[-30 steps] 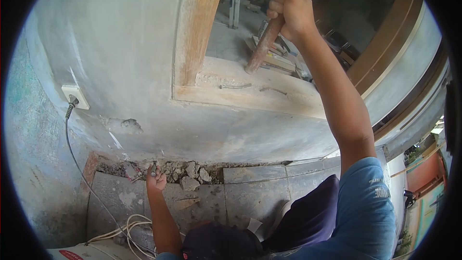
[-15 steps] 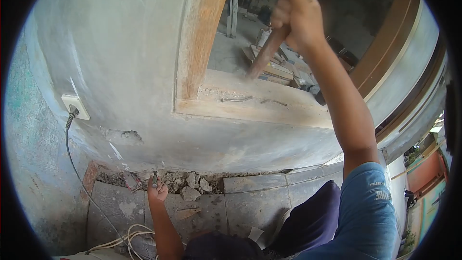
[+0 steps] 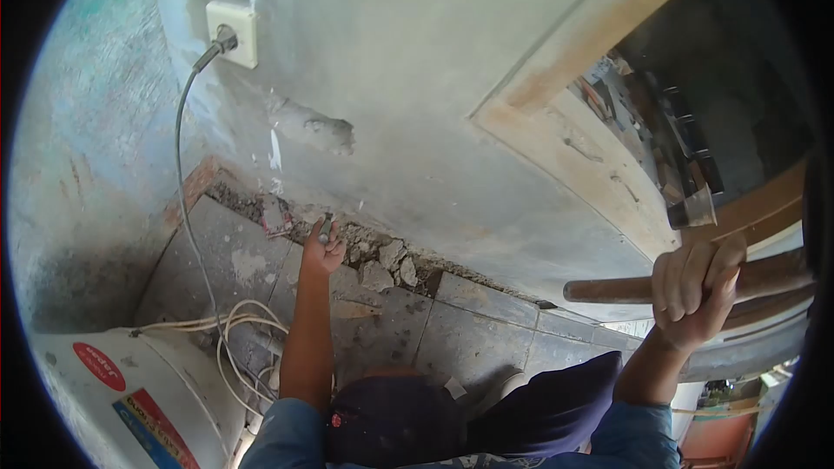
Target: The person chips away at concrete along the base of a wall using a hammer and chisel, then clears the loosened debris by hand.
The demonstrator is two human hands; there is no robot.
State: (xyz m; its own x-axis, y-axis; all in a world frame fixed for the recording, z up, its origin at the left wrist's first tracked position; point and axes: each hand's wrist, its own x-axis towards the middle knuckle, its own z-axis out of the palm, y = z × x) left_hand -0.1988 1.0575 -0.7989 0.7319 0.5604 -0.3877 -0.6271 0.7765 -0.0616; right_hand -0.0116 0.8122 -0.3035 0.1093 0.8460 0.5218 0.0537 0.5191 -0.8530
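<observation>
Low at the foot of the wall, my left hand (image 3: 325, 253) is closed around a short metal chisel (image 3: 327, 228). The chisel stands at the rubble-filled gap (image 3: 356, 239) between wall and floor tiles; its tip is hidden. Out to the right, my right hand (image 3: 698, 288) grips the wooden handle of a hammer (image 3: 608, 291), raised beside the window frame. The handle's free end points left, and the hammer's head is out of sight at the right edge. Broken chunks of mortar (image 3: 378, 276) lie just right of my left hand.
A plugged-in cable (image 3: 184, 191) hangs from the wall socket (image 3: 233, 33) down to coiled pale cords (image 3: 239, 317). A white container (image 3: 130, 391) stands at lower left. Two bent nails lie on the window sill (image 3: 599, 161). Grey tiles (image 3: 469, 330) cover the floor.
My view has turned down and left. My right hand has gone from above the window sill to the far right, still gripping the hammer. My left hand keeps the chisel at the gap.
</observation>
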